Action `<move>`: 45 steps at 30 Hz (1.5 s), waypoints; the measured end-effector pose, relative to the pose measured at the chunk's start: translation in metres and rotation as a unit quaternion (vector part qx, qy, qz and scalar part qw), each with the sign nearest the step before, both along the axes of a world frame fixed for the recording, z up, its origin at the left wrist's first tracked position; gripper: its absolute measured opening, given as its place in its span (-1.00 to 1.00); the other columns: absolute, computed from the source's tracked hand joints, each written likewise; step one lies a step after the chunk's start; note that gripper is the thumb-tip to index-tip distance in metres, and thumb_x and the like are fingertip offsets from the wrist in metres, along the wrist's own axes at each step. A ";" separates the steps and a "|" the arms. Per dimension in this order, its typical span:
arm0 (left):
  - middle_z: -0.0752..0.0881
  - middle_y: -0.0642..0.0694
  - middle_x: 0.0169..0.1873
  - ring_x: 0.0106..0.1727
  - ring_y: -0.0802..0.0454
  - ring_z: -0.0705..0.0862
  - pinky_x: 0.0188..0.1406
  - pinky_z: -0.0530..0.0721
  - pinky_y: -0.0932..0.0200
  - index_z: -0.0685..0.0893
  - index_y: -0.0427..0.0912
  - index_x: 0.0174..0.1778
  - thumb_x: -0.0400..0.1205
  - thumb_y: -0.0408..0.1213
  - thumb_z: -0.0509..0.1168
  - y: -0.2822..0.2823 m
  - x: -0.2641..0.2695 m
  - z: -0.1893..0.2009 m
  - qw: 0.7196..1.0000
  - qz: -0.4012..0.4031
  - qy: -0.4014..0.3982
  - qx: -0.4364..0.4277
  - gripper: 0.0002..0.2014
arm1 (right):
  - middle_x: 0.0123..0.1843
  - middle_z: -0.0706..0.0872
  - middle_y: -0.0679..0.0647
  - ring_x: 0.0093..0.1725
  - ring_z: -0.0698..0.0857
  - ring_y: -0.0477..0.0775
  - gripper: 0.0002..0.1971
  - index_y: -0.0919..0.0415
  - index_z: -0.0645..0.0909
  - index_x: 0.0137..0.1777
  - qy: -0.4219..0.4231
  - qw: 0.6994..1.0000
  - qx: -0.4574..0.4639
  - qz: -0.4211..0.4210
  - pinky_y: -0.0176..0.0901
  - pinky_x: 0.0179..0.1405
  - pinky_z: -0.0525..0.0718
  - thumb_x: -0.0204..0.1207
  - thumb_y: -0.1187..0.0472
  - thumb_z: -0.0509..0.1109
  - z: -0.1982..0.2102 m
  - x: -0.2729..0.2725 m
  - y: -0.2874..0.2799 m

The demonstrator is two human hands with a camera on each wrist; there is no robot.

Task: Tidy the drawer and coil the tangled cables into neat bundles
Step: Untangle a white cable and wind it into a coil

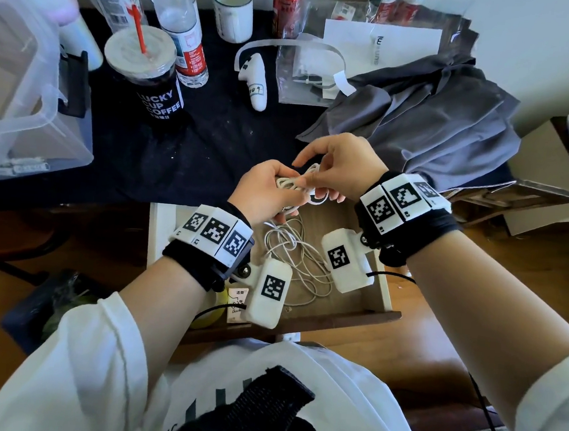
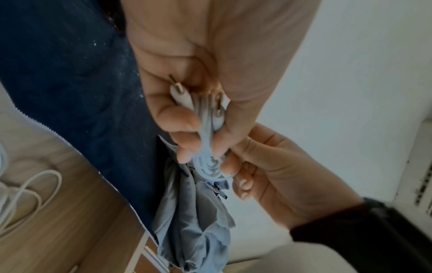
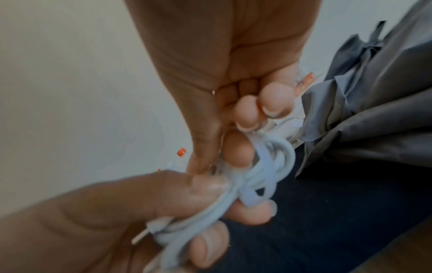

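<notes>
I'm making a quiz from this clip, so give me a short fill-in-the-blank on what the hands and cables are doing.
1. Both hands hold a coiled ____ cable above the open drawer.
2. The left hand grips the coil; the right hand ____ it at its end.
3. Loose cable lies tangled inside the ____.

Missing words: white; pinches; drawer

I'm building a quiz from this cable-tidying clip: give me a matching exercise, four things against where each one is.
Things:
1. white cable bundle
2. loose white cables
3. grey cloth
4. white controller

Places:
A. lying in the open drawer
B. held in both hands
C. crumpled on the table's right side
D. beside the coffee cup, on the dark tabletop

Pairs: 1-B, 2-A, 3-C, 4-D
</notes>
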State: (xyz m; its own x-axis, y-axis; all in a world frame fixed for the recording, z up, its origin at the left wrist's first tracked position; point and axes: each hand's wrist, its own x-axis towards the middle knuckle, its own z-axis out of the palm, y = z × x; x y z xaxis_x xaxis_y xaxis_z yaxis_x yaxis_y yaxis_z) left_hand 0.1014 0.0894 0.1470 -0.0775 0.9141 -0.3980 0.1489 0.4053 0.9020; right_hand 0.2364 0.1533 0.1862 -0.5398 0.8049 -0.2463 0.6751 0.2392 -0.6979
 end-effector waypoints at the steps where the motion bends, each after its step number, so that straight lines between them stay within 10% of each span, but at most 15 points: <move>1: 0.71 -0.24 -0.04 -0.30 -0.04 0.72 -0.54 0.59 0.21 0.50 -0.13 -0.04 0.45 -0.41 0.47 0.001 -0.001 -0.001 1.000 0.006 0.007 0.001 -0.70 | -0.48 0.71 0.08 -0.65 0.56 -0.17 -0.86 0.06 0.72 -0.02 -0.018 1.000 0.004 0.011 -0.42 -0.59 0.58 0.43 0.15 0.50 -0.001 -0.001 0.000; 7: 0.67 -0.15 -0.10 -0.32 0.02 0.66 -0.61 0.53 0.35 0.42 -0.12 -0.05 0.38 -0.37 0.53 0.008 -0.012 -0.005 0.995 0.031 0.094 0.023 -0.59 | -0.33 0.79 0.13 -0.38 0.77 0.00 -0.73 0.12 0.68 0.18 -0.050 0.998 0.009 0.024 -0.28 -0.09 0.74 0.48 0.27 0.41 -0.006 -0.007 -0.002; 19: 0.75 -0.08 -0.20 -0.24 0.01 0.75 -0.55 0.54 0.29 0.54 -0.05 -0.17 0.40 -0.45 0.49 0.006 -0.015 -0.006 0.999 0.036 0.036 0.014 -0.71 | -0.40 0.75 0.22 -0.47 0.70 0.12 -0.63 0.26 0.53 0.16 0.097 0.990 -0.034 -0.094 -0.14 -0.37 0.75 0.37 0.41 0.50 -0.016 -0.003 -0.005; 25: 0.72 -0.02 -0.23 -0.37 0.14 0.67 -0.53 0.57 0.29 0.55 -0.06 -0.15 0.39 -0.47 0.50 0.008 -0.020 -0.008 0.999 -0.001 0.053 0.009 -0.69 | -0.43 0.56 -0.11 -0.45 0.65 -0.06 -0.64 0.09 0.63 0.02 -0.040 0.993 0.074 -0.082 -0.24 -0.38 0.59 0.31 -0.06 0.56 -0.020 0.006 -0.001; 31: 0.68 -0.11 -0.22 -0.40 0.11 0.57 -0.50 0.52 0.24 0.42 -0.02 -0.18 0.34 -0.42 0.55 0.014 -0.028 -0.002 0.993 -0.068 0.097 0.008 -0.58 | -0.12 0.48 -0.10 0.04 0.53 -0.08 -0.76 -0.14 0.73 0.03 -0.101 0.991 0.085 0.017 -0.01 0.20 0.50 0.45 -0.15 0.37 -0.016 -0.007 0.000; 39: 0.73 -0.06 -0.28 -0.35 0.08 0.65 -0.50 0.53 0.23 0.49 -0.03 -0.10 0.36 -0.37 0.56 0.012 -0.034 0.004 0.993 -0.098 0.068 0.007 -0.61 | -0.40 0.68 -0.08 -0.46 0.61 -0.29 -0.81 -0.01 0.65 -0.39 0.088 0.994 -0.031 -0.056 -0.42 -0.29 0.63 0.36 0.24 0.55 -0.017 -0.014 -0.002; 45: 0.66 -0.03 -0.42 -0.51 0.20 0.57 -0.54 0.48 0.30 0.65 -0.12 -0.22 0.40 -0.38 0.53 0.003 -0.030 0.000 0.992 -0.114 0.050 -0.003 -0.82 | -0.36 0.56 -0.20 -0.37 0.52 -0.25 -0.84 0.07 0.57 -0.30 0.059 0.998 0.025 -0.019 -0.56 -0.32 0.46 0.46 0.29 0.44 -0.027 -0.018 -0.008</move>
State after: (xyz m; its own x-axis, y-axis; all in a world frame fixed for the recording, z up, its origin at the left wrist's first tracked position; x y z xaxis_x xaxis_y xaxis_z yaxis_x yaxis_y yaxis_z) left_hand 0.0719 0.0928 0.1469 0.0918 0.9097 -0.4051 0.3271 0.3567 0.8751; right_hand 0.2187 0.1456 0.1591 -0.5317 0.8348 -0.1426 0.5984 0.2513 -0.7607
